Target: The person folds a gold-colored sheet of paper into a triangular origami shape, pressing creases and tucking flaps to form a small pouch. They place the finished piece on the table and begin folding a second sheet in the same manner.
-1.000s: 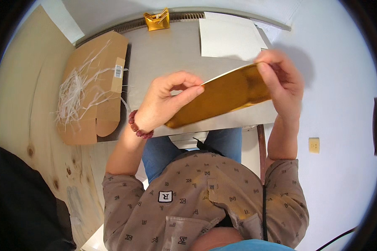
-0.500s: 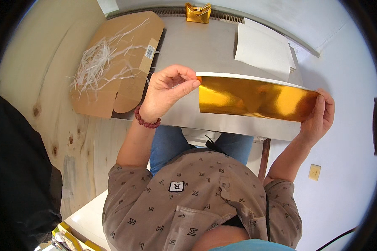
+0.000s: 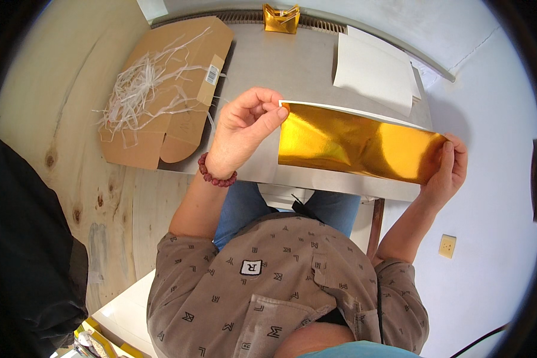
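A sheet of shiny gold paper (image 3: pixel 352 143), with a white strip showing along its far edge, is stretched between my hands above the near edge of the grey table. My left hand (image 3: pixel 244 122) pinches its upper left corner between thumb and fingertips. At the right end my right hand (image 3: pixel 447 167) grips the sheet, thumb on the gold face and fingers behind. The sheet slants slightly down toward the right. A beaded bracelet (image 3: pixel 216 172) circles my left wrist.
White sheets (image 3: pixel 373 71) lie stacked at the table's (image 3: pixel 280 65) back right. A folded gold paper piece (image 3: pixel 281 19) stands at the far edge. On the left, an opened cardboard box (image 3: pixel 188 128) carries tangled white strips (image 3: pixel 140 89). A wall with an outlet (image 3: pixel 447 246) is at right.
The gold sheet has tilted so more of its face shows. Its right end, with my right hand, has come slightly lower and left.
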Tool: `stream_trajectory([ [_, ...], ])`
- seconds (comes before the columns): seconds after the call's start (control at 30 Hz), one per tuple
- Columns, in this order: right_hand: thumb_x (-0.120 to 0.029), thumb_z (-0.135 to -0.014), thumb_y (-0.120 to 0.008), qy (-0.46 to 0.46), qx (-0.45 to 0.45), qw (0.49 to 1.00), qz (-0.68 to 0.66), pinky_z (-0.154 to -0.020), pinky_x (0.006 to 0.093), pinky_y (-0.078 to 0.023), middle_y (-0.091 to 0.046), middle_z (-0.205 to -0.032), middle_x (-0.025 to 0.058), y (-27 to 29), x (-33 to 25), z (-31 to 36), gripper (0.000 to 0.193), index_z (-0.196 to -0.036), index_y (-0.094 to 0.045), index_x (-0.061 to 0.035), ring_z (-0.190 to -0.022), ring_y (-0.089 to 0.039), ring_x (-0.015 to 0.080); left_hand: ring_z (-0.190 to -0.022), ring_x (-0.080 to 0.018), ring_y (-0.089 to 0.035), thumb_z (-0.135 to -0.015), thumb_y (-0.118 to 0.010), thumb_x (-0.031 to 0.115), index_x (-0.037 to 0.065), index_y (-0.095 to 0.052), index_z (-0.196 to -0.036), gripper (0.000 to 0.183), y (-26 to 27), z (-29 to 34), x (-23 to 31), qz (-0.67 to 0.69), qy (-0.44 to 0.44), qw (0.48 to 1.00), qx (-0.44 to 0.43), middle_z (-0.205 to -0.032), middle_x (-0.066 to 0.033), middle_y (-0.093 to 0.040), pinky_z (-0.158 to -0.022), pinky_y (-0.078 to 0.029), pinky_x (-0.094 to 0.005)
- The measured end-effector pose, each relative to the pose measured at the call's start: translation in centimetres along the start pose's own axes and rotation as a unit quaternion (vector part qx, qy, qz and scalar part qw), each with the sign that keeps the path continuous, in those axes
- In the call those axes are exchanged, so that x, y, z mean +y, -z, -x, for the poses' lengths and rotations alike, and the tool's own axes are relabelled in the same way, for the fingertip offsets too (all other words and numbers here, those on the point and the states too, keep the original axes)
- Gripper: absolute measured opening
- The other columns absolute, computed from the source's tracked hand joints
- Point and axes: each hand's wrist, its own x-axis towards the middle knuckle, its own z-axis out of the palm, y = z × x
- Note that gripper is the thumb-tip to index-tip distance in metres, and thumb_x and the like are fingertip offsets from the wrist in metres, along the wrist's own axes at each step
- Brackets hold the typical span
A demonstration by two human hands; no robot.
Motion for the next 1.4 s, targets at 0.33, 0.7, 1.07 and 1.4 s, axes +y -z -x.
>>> stream_trajectory([
  [0.33, -0.003, -0.108, -0.062, 0.01, -0.018, 1.0, -0.008, -0.083, 0.0209, -0.051, -0.071, -0.108, 0.0033, -1.3, 0.4, 1.3, 0.011, -0.116, -0.069, 0.0014, -0.091, -0.061, 0.0071, -0.079, -0.0016, -0.058, -0.109, -0.063, 0.01, 0.003, -0.065, -0.114, 0.008, -0.4, -0.2, -0.6, -0.205, -0.02, 0.977, 0.055, -0.085, 0.0039, -0.065, -0.069, -0.045, -0.0187],
  [0.7, -0.002, -0.107, -0.065, 0.036, -0.034, 0.999, -0.002, -0.09, 0.0229, -0.053, -0.073, -0.107, 0.0039, -1.8, 1.2, 2.5, 0.012, -0.117, -0.069, 0.0018, -0.096, -0.066, 0.0084, -0.079, -0.0064, -0.065, -0.102, -0.076, 0.011, 0.004, -0.06, -0.124, 0.028, -0.4, -0.5, -1.2, -0.022, 0.064, 0.997, 0.047, -0.093, -0.001, -0.067, -0.072, -0.054, -0.021],
  [1.07, -0.002, -0.107, -0.064, 0.026, -0.022, 0.999, 0.009, -0.088, 0.0216, -0.052, -0.072, -0.104, 0.0026, -2.2, 1.0, 2.6, 0.011, -0.116, -0.069, 0.0011, -0.094, -0.064, 0.0069, -0.077, -0.0007, -0.058, -0.098, -0.08, 0.007, 0.006, -0.073, -0.104, 0.009, 0.8, -0.6, -1.9, -0.072, 0.033, 0.996, 0.032, -0.087, 0.0058, -0.07, -0.069, -0.047, -0.0186],
  [1.4, -0.004, -0.107, -0.064, -0.006, 0.017, 0.999, 0.038, -0.089, 0.0219, -0.051, -0.071, -0.109, 0.0023, -1.6, 2.1, 2.8, 0.011, -0.116, -0.07, -0.0003, -0.097, -0.063, 0.0077, -0.084, -0.0022, -0.058, -0.101, -0.077, 0.008, 0.004, -0.075, -0.106, 0.007, 0.2, -0.3, -1.5, -0.026, 0.029, 0.998, 0.052, -0.092, 0.0052, -0.068, -0.076, -0.048, -0.02],
])
